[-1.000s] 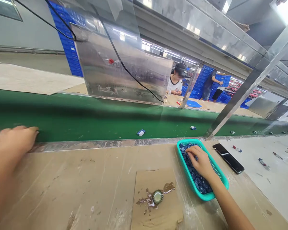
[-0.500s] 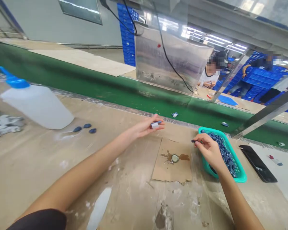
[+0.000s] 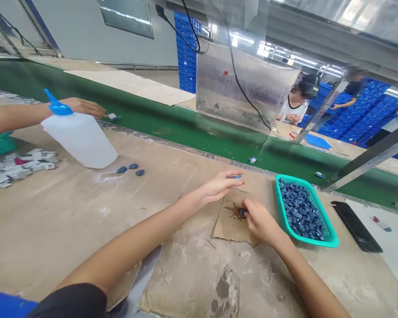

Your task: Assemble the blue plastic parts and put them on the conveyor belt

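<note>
Small dark-blue part (image 3: 242, 212), pinched by right hand (image 3: 259, 219), on brown-stained cardboard (image 3: 227, 221)

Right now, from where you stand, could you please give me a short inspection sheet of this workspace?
Surface: scuffed bench, cardboard with brown smear.
Job's things: teal basket of blue pieces.
Clutter: bottle, grey pieces, phone.
Hands: left hand pinches small blue piece; right hand presses dark piece onto cardboard.
Cables: black cable across steel panel.
Surroundings: green conveyor, co-worker's hand beyond bottle, blue crates.
</note>
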A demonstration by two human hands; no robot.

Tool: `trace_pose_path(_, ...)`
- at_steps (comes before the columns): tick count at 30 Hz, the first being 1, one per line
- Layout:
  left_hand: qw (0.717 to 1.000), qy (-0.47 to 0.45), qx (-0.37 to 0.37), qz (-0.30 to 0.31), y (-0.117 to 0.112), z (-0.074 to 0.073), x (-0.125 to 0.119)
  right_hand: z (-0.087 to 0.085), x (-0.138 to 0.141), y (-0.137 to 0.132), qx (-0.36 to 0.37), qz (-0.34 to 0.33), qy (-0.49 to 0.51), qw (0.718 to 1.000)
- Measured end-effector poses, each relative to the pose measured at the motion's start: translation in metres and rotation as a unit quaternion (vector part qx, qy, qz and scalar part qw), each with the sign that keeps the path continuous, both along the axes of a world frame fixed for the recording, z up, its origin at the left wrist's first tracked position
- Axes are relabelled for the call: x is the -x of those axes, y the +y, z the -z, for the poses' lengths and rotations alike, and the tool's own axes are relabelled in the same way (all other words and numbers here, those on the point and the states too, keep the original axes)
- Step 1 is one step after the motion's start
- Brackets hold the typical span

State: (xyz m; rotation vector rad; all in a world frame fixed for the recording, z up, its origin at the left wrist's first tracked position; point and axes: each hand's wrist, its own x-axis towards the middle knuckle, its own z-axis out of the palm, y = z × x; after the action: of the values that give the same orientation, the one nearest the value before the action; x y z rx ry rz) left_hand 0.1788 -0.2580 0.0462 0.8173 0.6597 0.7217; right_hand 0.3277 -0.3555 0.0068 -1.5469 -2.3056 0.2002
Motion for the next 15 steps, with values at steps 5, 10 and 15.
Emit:
trace_pose_path(5, 0.999, 0.011, 0.031, 0.012, 0.005, 0.01, 0.008, -0.005, 0.007, -0.003, -0.013, 0.025, -0.041, 0.999)
trace_pose_path(10, 0.999, 0.016, 0.03, 0.018, 0.01, 0.016, 0.01, -0.003, 0.007, -0.005, -0.015, 0.019, -0.05, 0.998)
trace_pose_path(15, 0.999, -0.01, 0.012, 0.05, 0.008, 0.018, 0.011, 0.0, 0.005, -0.004, -0.02, 0.015, -0.01, 1.0)
